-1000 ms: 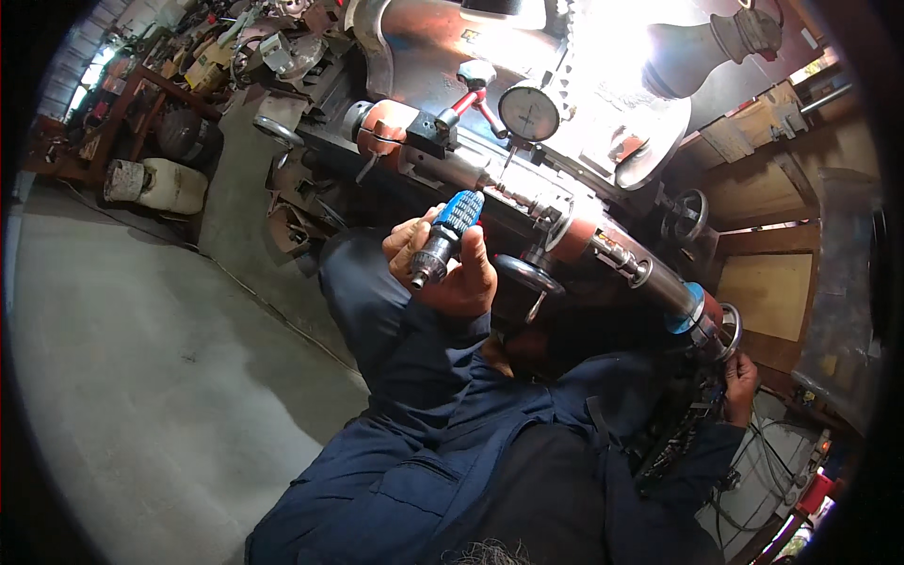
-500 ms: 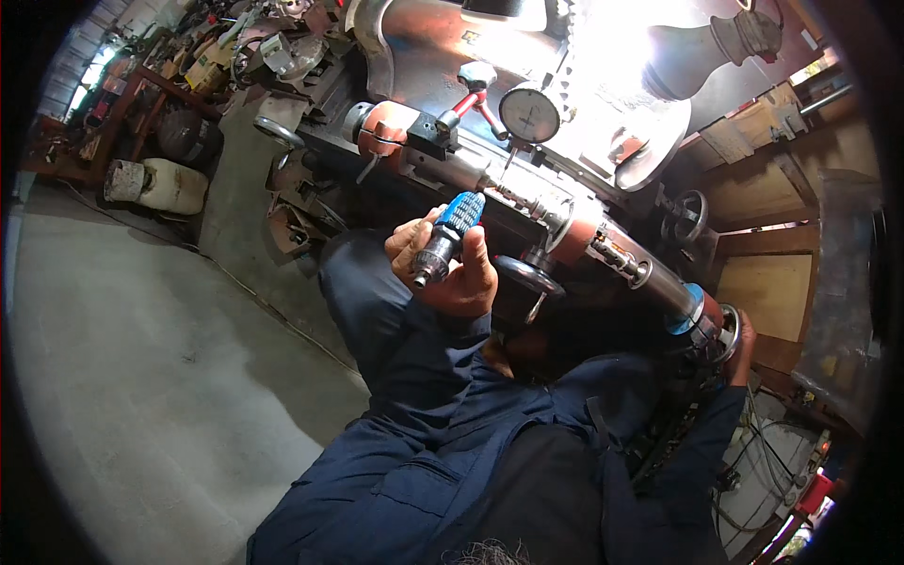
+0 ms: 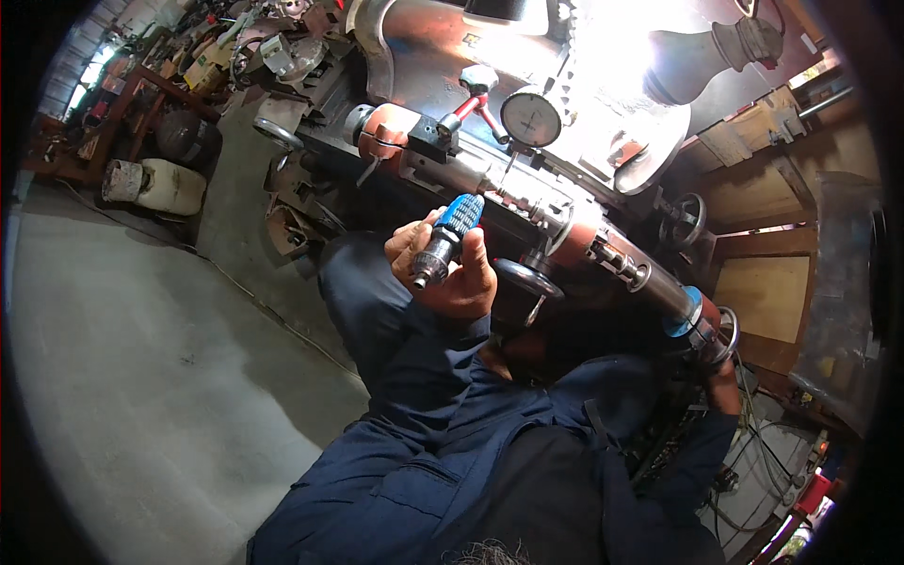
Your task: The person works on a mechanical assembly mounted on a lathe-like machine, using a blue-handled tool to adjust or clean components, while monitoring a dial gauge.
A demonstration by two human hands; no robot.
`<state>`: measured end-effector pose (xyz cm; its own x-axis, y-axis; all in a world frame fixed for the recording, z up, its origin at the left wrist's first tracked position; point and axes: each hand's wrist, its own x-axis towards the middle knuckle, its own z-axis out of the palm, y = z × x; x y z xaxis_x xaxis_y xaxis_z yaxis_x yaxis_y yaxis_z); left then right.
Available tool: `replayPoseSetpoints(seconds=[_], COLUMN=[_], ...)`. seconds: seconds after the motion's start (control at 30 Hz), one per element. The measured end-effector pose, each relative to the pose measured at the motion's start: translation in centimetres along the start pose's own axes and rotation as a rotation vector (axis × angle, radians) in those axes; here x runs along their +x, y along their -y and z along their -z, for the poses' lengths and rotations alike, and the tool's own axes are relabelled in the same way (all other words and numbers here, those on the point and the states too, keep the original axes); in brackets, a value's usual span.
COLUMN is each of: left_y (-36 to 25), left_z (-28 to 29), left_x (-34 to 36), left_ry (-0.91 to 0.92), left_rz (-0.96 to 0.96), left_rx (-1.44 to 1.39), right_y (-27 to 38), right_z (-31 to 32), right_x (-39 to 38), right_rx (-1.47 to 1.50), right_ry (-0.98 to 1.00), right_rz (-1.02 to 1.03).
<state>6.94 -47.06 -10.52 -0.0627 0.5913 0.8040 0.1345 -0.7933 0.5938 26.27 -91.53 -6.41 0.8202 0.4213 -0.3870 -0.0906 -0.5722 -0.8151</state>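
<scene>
My left hand [image 3: 461, 287] holds a tool with a blue, grid-patterned grip [image 3: 460, 215] and a dark metal body [image 3: 436, 254], pointed toward me. Behind it runs a machine bed with an orange clamp [image 3: 384, 132], a dial gauge [image 3: 531, 119] on a red jointed holder [image 3: 450, 121], and a shiny spindle assembly [image 3: 515, 201]. A steel handwheel [image 3: 525, 277] sits just right of the tool. At the right end, my right hand [image 3: 721, 379] is at the lower part of another handwheel [image 3: 729, 334], its fingers mostly hidden behind it.
A work lamp [image 3: 697, 61] lights the machine from upper right. Piled metal parts [image 3: 282, 55] and a cream container [image 3: 169, 188] stand at left beside grey concrete floor [image 3: 160, 358]. Wooden panels [image 3: 765, 297], a plastic sheet [image 3: 838, 282] and cables [image 3: 758, 452] are at right.
My right hand rose along the right-end handwheel, then dropped to its lower part, further out of sight. My left hand and the tool have stayed almost still.
</scene>
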Motion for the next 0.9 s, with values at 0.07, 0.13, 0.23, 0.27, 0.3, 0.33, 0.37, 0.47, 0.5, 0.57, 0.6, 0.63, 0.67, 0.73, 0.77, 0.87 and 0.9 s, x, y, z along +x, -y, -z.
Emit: replayPoseSetpoints(seconds=[0.07, 0.13, 0.23, 0.27, 0.3, 0.33, 0.37, 0.47, 0.5, 0.57, 0.6, 0.63, 0.67, 0.73, 0.77, 0.87, 0.9], left_y=[-0.3, -0.3, -0.3, -0.3, -0.3, -0.4, -0.4, -0.3, -0.3, -0.4, -0.4, -0.5, -0.6, -0.7, -0.7, -0.3, -0.8], left_z=[-0.1, -0.2, -0.3, -0.4, -0.4, -0.4, -0.4, -0.3, -0.3, -0.2, -0.2, -0.3, -0.4, -0.2, -0.2, -0.2, -0.1], left_x=[-0.1, -0.3, -0.4, -0.5, -0.5, -0.4, -0.4, -0.5, -0.5, -0.4, -0.4, -0.4, -0.4, -0.5, -0.6, -1.3, -1.2], left_ry=[0.003, 0.004, 0.01, 0.012, 0.007, 0.002, -0.003, 0.01, 0.014, 0.021, 0.022, 0.024, 0.025, 0.05, 0.063, 0.136, 0.178], left_rz=[0.018, 0.023, 0.015, 0.01, 0.017, 0.024, 0.03, 0.025, 0.025, 0.027, 0.029, 0.031, 0.033, 0.054, 0.065, 0.075, 0.114], left_rx=[0.014, -0.001, -0.015, -0.019, -0.028, -0.038, -0.048, -0.025, -0.024, -0.023, -0.034, -0.046, -0.058, -0.107, -0.131, -0.328, -0.405], right_y=[0.7, 1.8, 2.4, 2.4, 2.4, 2.1, 1.7, 0.8, 0.5, -0.2, -0.5, -0.9, -1.3, -1.0, -0.7, 0.2, 0.4], right_z=[0.2, 0.4, 0.9, 1.1, 1.4, 2.1, 2.8, 2.8, 2.5, 2.1, 2.0, 2.0, 2.0, 1.7, 1.6, 0.9, 0.5], right_x=[-1.5, -2.4, -2.0, -1.5, -0.7, 0.0, 0.7, 2.5, 3.1, 4.3, 4.7, 5.0, 5.3, 5.3, 5.0, 4.3, 4.4], right_rx=[0.034, 0.105, 0.222, 0.261, 0.298, 0.286, 0.273, 0.317, 0.345, 0.385, 0.405, 0.415, 0.426, 0.393, 0.351, 0.221, 0.193], right_ry=[0.019, 0.017, 0.003, 0.0, 0.0, -0.03, -0.059, -0.11, -0.117, -0.112, -0.11, -0.105, -0.101, -0.052, -0.011, 0.091, 0.1], right_rz=[0.001, 0.023, 0.083, 0.108, 0.133, 0.115, 0.098, 0.105, 0.117, 0.126, 0.131, 0.087, 0.043, 0.001, 0.003, 0.004, 0.0])
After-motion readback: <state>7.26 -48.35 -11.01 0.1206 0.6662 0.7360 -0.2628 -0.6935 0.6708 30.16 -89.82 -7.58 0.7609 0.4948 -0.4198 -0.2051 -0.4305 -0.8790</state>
